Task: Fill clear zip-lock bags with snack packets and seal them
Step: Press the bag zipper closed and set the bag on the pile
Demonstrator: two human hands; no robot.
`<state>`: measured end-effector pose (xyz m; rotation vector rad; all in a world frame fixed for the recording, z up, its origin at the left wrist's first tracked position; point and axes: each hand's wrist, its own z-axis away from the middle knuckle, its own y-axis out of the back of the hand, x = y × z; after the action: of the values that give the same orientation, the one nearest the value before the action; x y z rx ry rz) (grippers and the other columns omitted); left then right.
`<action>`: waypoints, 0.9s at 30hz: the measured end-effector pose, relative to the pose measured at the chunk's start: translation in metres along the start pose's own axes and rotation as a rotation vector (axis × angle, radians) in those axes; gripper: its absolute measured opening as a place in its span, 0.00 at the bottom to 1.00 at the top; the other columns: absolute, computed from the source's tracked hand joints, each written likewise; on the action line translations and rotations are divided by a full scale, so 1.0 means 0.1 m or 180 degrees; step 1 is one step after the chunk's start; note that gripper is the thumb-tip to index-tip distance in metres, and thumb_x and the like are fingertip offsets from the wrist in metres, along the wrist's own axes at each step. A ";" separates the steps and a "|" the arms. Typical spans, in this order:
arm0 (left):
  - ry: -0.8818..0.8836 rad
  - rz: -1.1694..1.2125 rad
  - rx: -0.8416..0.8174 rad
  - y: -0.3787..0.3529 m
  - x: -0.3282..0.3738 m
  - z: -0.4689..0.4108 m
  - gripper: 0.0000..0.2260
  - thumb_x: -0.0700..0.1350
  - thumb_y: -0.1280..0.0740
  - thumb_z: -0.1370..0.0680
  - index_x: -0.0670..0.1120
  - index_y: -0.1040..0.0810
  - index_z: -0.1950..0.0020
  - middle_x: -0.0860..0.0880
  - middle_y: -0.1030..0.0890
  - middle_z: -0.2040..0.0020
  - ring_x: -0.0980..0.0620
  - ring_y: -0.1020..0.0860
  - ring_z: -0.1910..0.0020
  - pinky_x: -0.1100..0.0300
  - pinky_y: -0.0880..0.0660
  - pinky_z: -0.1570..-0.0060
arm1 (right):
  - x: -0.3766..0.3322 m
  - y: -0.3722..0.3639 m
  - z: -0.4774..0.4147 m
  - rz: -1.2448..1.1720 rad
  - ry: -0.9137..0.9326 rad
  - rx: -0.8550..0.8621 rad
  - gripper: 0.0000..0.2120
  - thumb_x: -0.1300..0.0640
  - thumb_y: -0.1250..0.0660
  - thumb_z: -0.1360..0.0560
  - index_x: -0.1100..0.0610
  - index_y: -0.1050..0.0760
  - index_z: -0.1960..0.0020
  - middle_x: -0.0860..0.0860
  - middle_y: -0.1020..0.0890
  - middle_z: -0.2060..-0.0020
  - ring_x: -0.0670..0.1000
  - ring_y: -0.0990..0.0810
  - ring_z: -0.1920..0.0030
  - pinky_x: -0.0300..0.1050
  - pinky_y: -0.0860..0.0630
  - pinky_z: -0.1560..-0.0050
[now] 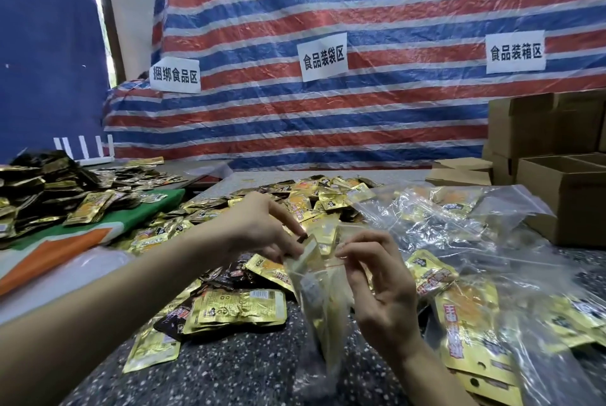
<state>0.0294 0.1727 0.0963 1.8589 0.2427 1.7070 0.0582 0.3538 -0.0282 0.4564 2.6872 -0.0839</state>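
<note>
While the clear zip-lock bag [323,304] hangs upright just above the dark speckled table [249,369], gold foil snack packets showing inside it, both hands meet at its mouth. The left hand [262,228] closes its grip on the mouth's left edge. The right hand [383,287] pinches the red-lined rim between thumb and forefinger. Loose gold and black packets [236,307] lie heaped around, with brown cardboard boxes [564,205] at right.
</note>
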 end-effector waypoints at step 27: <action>-0.0031 -0.2161 -0.0724 0.39 -1.53 -0.06 0.36 0.60 0.20 0.36 0.58 0.32 0.33 0.58 0.29 0.35 0.58 0.29 0.38 0.60 0.30 0.37 | -0.16 0.11 -0.12 0.0335 0.0443 0.0255 0.06 0.66 0.37 0.22 0.58 0.23 0.48 0.54 0.24 0.50 0.58 0.22 0.48 0.47 0.24 0.48</action>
<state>-0.0106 0.0643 -0.0122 1.3956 0.5751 1.1953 0.0706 0.3606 -0.0108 0.6500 2.7972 -0.1344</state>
